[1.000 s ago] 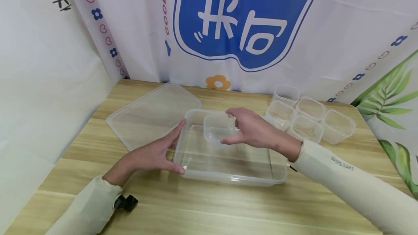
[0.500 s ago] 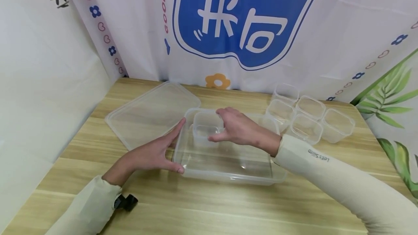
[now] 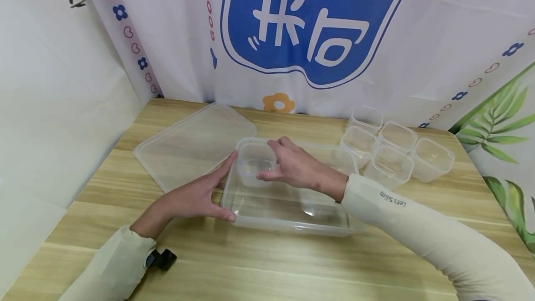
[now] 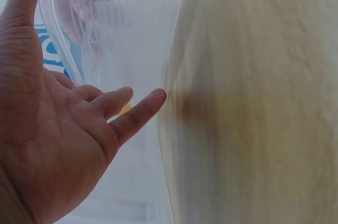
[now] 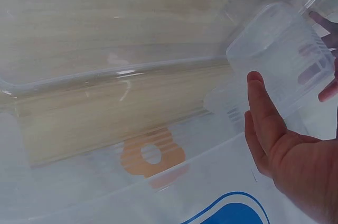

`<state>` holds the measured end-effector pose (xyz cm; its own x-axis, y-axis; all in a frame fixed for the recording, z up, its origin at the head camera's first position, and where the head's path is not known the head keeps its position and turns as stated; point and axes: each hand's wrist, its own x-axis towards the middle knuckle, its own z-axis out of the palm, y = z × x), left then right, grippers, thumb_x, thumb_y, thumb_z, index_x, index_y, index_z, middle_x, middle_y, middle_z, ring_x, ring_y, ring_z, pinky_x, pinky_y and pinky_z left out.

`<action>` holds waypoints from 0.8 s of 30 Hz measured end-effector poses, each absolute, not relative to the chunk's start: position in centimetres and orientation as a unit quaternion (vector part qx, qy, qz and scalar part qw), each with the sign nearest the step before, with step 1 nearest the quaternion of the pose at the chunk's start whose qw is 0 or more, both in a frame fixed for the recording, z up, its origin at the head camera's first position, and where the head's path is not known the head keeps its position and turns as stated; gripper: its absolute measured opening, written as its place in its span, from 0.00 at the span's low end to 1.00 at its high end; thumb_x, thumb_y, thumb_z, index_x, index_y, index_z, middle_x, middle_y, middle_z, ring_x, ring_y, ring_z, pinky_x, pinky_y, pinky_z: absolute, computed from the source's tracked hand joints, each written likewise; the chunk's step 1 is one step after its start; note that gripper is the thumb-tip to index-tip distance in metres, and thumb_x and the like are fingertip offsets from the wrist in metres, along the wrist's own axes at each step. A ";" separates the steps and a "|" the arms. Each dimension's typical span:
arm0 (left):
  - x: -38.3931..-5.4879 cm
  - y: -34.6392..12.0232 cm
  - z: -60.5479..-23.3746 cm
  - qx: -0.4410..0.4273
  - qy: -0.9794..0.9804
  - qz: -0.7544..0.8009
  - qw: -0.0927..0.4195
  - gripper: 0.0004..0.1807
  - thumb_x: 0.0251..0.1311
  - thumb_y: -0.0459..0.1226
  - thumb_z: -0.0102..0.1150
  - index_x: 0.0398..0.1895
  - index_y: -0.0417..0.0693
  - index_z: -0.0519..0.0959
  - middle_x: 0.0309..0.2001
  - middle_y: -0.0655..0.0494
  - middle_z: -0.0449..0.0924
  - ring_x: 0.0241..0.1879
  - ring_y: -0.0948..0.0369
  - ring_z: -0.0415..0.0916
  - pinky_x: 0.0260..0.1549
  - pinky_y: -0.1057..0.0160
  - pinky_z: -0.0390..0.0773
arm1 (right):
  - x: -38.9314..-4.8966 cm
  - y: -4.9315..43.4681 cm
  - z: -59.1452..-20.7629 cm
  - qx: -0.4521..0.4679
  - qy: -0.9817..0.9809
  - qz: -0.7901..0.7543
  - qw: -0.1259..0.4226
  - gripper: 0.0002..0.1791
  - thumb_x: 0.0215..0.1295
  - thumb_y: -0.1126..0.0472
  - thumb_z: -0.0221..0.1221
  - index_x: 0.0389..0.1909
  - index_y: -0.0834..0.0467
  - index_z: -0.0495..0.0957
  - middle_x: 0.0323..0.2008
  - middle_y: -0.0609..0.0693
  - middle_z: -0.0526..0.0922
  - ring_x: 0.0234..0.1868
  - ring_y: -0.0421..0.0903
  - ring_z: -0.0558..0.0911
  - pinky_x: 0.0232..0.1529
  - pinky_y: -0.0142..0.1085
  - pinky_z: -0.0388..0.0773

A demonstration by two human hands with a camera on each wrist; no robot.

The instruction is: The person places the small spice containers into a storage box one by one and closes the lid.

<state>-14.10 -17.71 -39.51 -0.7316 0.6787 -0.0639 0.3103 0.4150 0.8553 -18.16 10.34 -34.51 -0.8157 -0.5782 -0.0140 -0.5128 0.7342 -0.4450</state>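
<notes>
A large clear rectangular plastic container (image 3: 288, 226) stands on the table. My left hand (image 3: 192, 206) rests against its left end, thumb and fingers spread and fairly straight. With thumb and fingers my right hand (image 3: 298, 166) grips the right side of a small clear plastic box (image 3: 246, 178), inside the big container at its far left corner. In the right wrist view the small box (image 5: 280, 49) looks upright and nothing shows inside it. Whether it touches the big container's floor, I cannot tell. Part of its right side is behind my right fingers.
A translucent flat lid (image 3: 192, 145) lies at the back left, partly behind the big container. Several more small clear boxes (image 3: 397, 138) stand grouped at the back right. A printed cloth (image 3: 317, 92) hangs behind the wooden table (image 3: 251, 268).
My right hand has carried the small box leftward inside the big container, from near its middle into the far left corner. The left hand stays at the container's left end.
</notes>
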 end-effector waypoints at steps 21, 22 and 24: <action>-14.2 -17.7 -39.6 0.315 0.817 0.444 0.189 0.76 0.50 0.49 0.82 0.84 0.60 0.26 0.78 0.37 0.53 0.66 0.48 0.71 0.64 0.43 0.68 | -17.7 10.2 -34.6 -0.276 0.945 -0.165 0.056 0.47 0.65 0.34 0.65 0.75 0.59 0.66 0.61 0.58 0.66 0.50 0.52 0.76 0.40 0.46 0.81; -14.2 -17.7 -39.6 0.316 0.818 0.443 0.188 0.76 0.50 0.50 0.82 0.84 0.60 0.26 0.78 0.37 0.54 0.66 0.48 0.71 0.64 0.43 0.68 | -17.7 10.2 -34.6 -0.277 0.945 -0.166 0.058 0.48 0.65 0.33 0.65 0.76 0.58 0.65 0.60 0.58 0.66 0.50 0.51 0.75 0.40 0.46 0.81; -14.1 -17.7 -39.6 0.317 0.818 0.443 0.187 0.76 0.51 0.50 0.82 0.84 0.60 0.26 0.78 0.37 0.53 0.66 0.48 0.71 0.64 0.43 0.68 | -17.7 10.3 -34.6 -0.279 0.944 -0.166 0.061 0.48 0.65 0.32 0.63 0.78 0.56 0.63 0.61 0.58 0.66 0.50 0.51 0.75 0.41 0.46 0.81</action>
<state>-14.12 -17.71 -39.64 -0.7290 0.6841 -0.0257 0.3524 0.4071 0.8427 -17.70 10.33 -34.59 -0.8370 -0.5468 -0.0219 -0.5064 0.7891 -0.3478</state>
